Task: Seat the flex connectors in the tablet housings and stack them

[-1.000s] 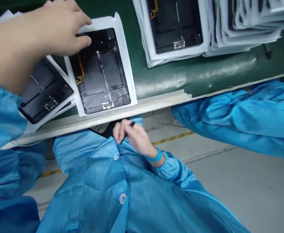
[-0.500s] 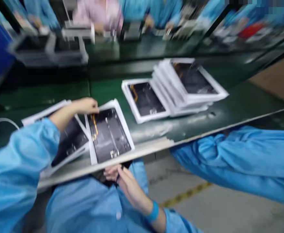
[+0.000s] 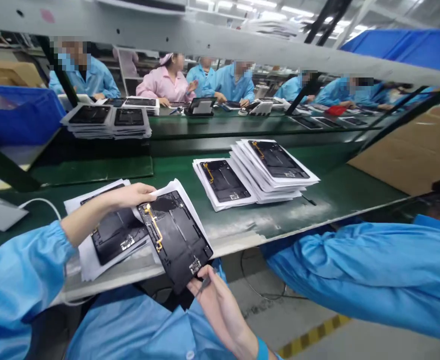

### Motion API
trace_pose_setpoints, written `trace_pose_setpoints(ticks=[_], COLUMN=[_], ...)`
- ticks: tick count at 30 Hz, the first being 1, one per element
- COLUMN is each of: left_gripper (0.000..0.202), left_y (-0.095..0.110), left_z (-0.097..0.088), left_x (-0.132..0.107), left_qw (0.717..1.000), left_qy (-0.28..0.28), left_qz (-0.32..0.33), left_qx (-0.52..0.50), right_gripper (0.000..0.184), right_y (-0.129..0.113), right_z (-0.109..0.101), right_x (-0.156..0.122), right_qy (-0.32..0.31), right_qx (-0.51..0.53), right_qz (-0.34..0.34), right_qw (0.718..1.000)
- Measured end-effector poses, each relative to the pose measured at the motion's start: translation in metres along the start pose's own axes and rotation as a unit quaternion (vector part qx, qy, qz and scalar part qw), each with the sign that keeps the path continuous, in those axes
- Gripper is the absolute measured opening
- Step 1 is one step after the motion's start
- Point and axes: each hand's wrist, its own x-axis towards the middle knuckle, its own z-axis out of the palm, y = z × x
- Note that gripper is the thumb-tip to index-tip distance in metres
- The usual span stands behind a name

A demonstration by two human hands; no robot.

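Note:
A flat black tablet-like panel [image 3: 178,240] with a gold flex cable and a small metal-marked patch is tilted over the bench edge. My left hand [image 3: 135,194] is closed on its upper left corner. At the lower corner, my right hand [image 3: 217,297] pinches the panel between thumb and fingers; a small dark grey item, too unclear to name, shows at those fingers. A white sheet [image 3: 182,192] lies beneath and behind the panel. Left of it, partly under my left forearm, another black panel [image 3: 116,237] rests on white sheets.
A tall stack of panels and white sheets [image 3: 276,185] stands on the green bench [image 3: 340,185], a lower pile [image 3: 225,185] beside it. A white cable [image 3: 41,201] lies left. Another person's blue sleeve [image 3: 362,270] reaches in at right. Co-workers sit beyond a rail [image 3: 204,47].
The panel has come up off the bench, its lower end now past the front edge. My right hand has risen from below the edge and closed on it. The camera view has tilted up.

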Motion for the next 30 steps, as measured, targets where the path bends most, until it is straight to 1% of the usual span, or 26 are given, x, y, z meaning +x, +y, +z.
trace_pose_setpoints(ticks=[3,4,6,8,10,11,13,16,18,20,22,24,27,30], left_gripper=[0.037,0.034,0.035,0.040,0.047,0.050,0.057,0.066,0.075,0.087,0.095,0.093,0.084,0.086], left_y=[-0.025,-0.037,-0.065,-0.092,-0.113,-0.120,-0.130,-0.138,-0.138,-0.134,-0.126,-0.116,-0.105,-0.106], left_z=[-0.015,-0.022,-0.036,-0.046,-0.050,-0.051,-0.050,-0.050,-0.051,-0.054,-0.058,-0.062,-0.071,-0.077], left_x=[-0.038,-0.050,-0.070,-0.088,-0.101,-0.106,-0.111,-0.112,-0.111,-0.109,-0.109,-0.112,-0.118,-0.119], left_qw=[0.997,0.994,0.983,0.964,0.949,0.946,0.945,0.950,0.953,0.955,0.957,0.960,0.965,0.972], left_qy=[0.044,0.062,0.091,0.116,0.139,0.148,0.153,0.132,0.116,0.107,0.105,0.105,0.106,0.106], left_qz=[-0.039,-0.055,-0.090,-0.129,-0.158,-0.164,-0.159,-0.134,-0.122,-0.115,-0.111,-0.109,-0.106,-0.109], left_qx=[-0.051,-0.074,-0.133,-0.201,-0.234,-0.237,-0.241,-0.251,-0.253,-0.251,-0.247,-0.237,-0.215,-0.181], right_gripper=[0.032,0.036,0.041,0.039,0.036,0.036,0.037,0.037,0.037,0.038,0.038,0.038,0.037,0.039], right_y=[-0.002,-0.001,0.006,0.019,0.032,0.038,0.045,0.048,0.047,0.047,0.046,0.043,0.036,0.033], right_z=[0.018,0.026,0.043,0.060,0.074,0.080,0.088,0.096,0.099,0.101,0.101,0.099,0.096,0.096], right_x=[-0.002,0.001,0.013,0.027,0.040,0.046,0.053,0.057,0.056,0.054,0.050,0.044,0.036,0.033], right_qy=[-0.007,-0.017,-0.050,-0.089,-0.118,-0.128,-0.138,-0.145,-0.153,-0.160,-0.156,-0.147,-0.156,-0.178], right_qx=[-0.042,-0.052,-0.062,-0.072,-0.077,-0.074,-0.056,-0.025,-0.017,-0.012,-0.010,-0.015,-0.037,-0.054], right_qz=[0.014,0.013,0.005,0.001,0.000,0.001,0.007,0.014,0.015,0.012,-0.006,-0.032,-0.066,-0.068], right_qw=[0.999,0.998,0.997,0.993,0.990,0.989,0.989,0.989,0.988,0.987,0.988,0.989,0.985,0.980])
